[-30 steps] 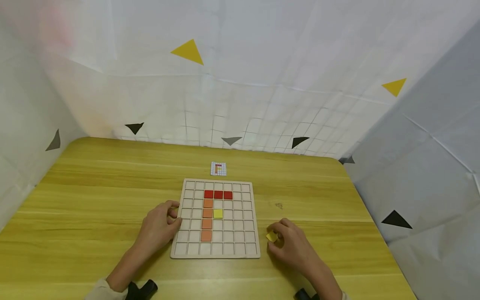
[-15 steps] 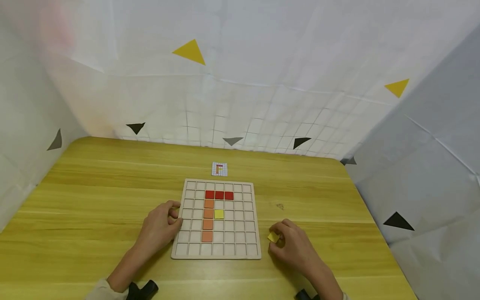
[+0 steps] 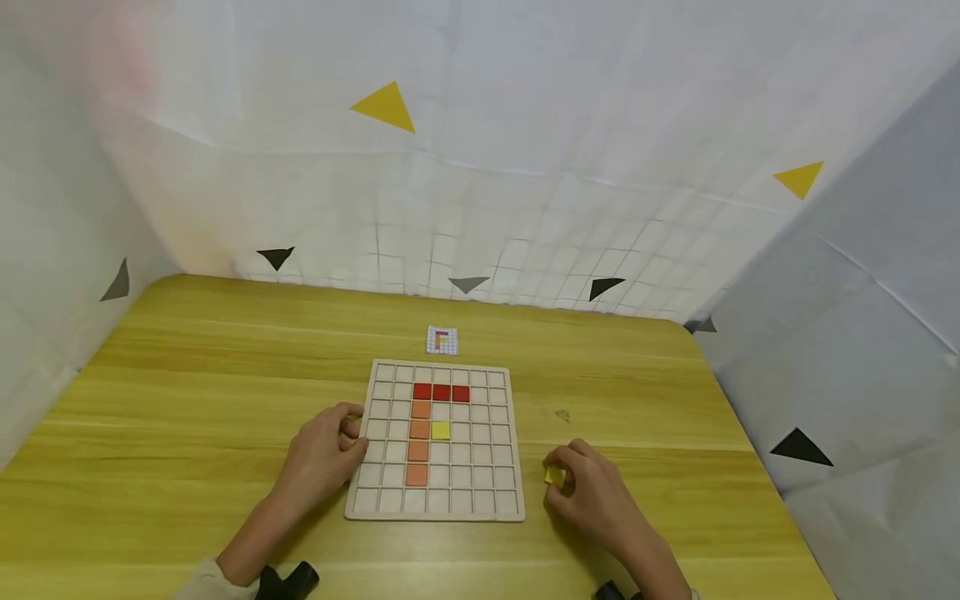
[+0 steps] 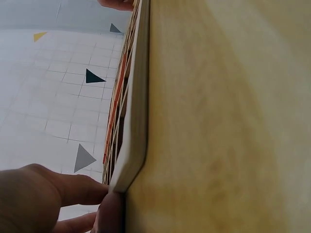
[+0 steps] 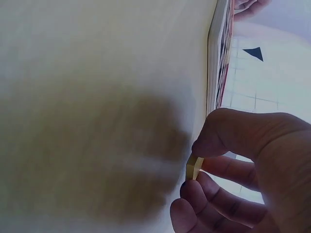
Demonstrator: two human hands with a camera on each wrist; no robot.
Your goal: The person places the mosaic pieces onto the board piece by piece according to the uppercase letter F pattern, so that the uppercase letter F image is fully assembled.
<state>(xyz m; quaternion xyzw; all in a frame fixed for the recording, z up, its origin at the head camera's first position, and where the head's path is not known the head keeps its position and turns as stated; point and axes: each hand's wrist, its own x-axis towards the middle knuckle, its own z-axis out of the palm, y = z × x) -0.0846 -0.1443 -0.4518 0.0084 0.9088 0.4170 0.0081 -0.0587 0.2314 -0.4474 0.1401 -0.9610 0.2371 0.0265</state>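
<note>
A pale wooden grid board (image 3: 436, 519) lies in front of me in the head view. Three red tiles (image 3: 442, 392) form a row in it, and several orange tiles (image 3: 417, 451) run down from the leftmost red one. One yellow tile (image 3: 440, 430) sits right of the second orange tile. My left hand (image 3: 322, 450) holds the board's left edge, thumb and curled fingers against it; the left wrist view shows them at its corner. Right of the board, my right hand (image 3: 592, 492) pinches another yellow square tile (image 5: 194, 166) between thumb and fingers, low over the table.
Behind the board lies a small card (image 3: 442, 340) printed with a coloured grid pattern. The wooden table (image 3: 225, 358) ends at white sheets with yellow, black and grey triangles. A dark knot mark (image 3: 562, 415) shows in the wood right of the board.
The pinched yellow tile has turned slightly in my right fingers, and that hand has edged a little right. My left hand stays at the board's edge. The whole head view has shifted slightly.
</note>
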